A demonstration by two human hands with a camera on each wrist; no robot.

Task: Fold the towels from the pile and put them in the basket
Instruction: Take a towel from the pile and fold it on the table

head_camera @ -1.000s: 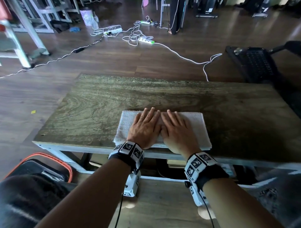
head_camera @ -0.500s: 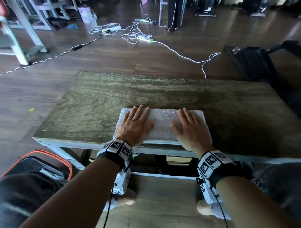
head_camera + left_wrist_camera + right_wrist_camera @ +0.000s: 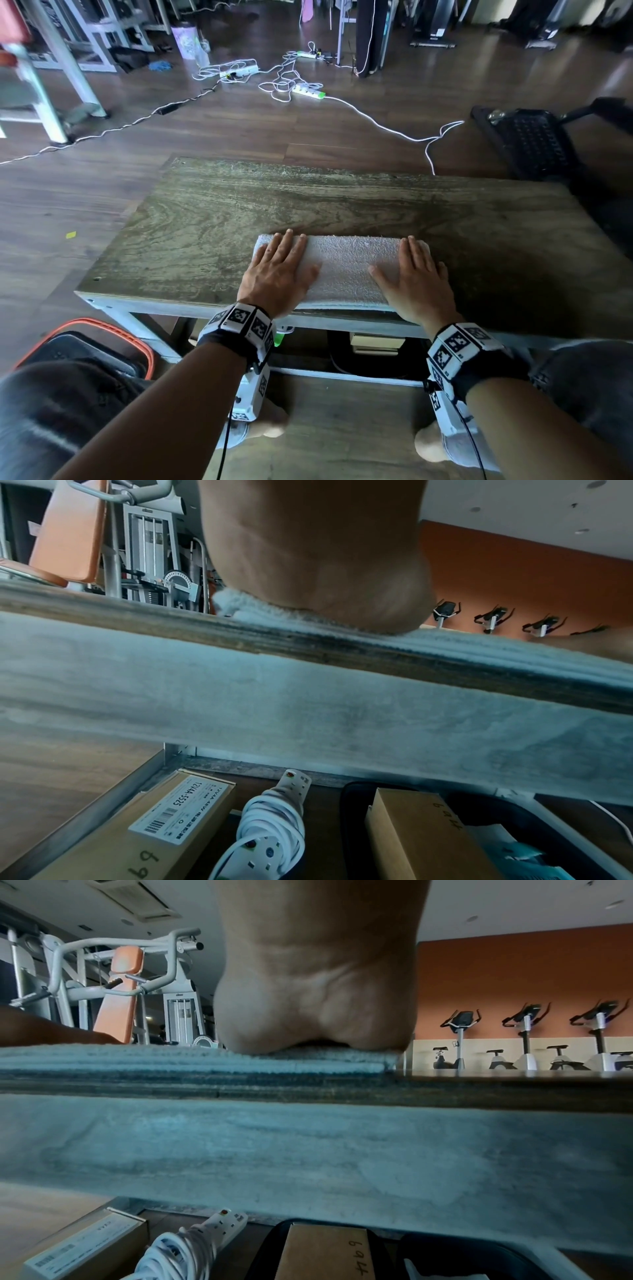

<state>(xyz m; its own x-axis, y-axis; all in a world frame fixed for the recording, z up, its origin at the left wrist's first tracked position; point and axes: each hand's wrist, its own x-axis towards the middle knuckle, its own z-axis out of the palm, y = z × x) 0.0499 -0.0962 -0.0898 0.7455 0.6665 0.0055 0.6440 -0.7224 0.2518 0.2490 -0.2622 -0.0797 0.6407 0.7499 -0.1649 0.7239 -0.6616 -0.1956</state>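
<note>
The left hand (image 3: 279, 270) and right hand (image 3: 416, 279) are lying flat with straight fingers on each end of the folded towel (image 3: 346, 265) on the table (image 3: 342, 202).

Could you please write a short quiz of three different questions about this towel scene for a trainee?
1. True or false: the left hand and the right hand both lie flat on the folded white terry towel.
2. Where does the towel lie? A) middle of the green-grey wooden table B) at its near edge C) on the floor
3. Fill in: the black basket with the orange rim stands on the ____, left of the table.

Key: 1 true; 2 B; 3 floor
</note>
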